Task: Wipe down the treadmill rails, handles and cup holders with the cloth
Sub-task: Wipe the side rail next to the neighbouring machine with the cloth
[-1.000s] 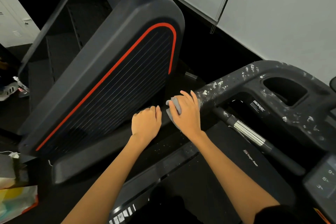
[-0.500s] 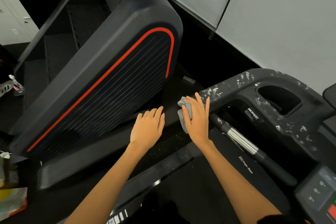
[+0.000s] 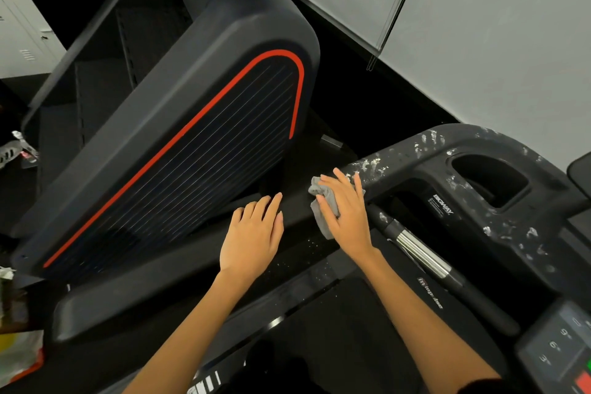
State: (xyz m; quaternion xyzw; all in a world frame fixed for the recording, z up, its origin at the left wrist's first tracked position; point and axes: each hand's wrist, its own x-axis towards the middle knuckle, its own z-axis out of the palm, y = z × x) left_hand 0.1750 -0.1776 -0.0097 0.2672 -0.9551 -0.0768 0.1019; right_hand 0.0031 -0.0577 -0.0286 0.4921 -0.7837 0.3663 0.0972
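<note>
Right hand [image 3: 347, 217] is pressing the cloth [image 3: 323, 201] flat onto the rail [image 3: 403, 166], fingers spread and extended, not curled around it. Cloth is grey, bunched, sticking out past the thumb side of the hand and partly hidden under the palm. It's sitting at the near end of the rail, where the white specks begin.

Left hand [image 3: 252, 237] is lying palm down just beside it on the dark rail section, fingers straight and together, holding nothing. The two hands are near each other, not touching.

White flecks are covering the rail from the cloth onward, around the cup holder [image 3: 489, 179] and along the console edge. Cup holder is showing as a dark recess; can't tell what's inside.

Handle [image 3: 422, 253] with the chrome band is running diagonally below the right hand, close to the wrist. Keypad [image 3: 563, 342] is showing at lower right. Shroud [image 3: 179, 150] with the red stripe is filling the left side.
</note>
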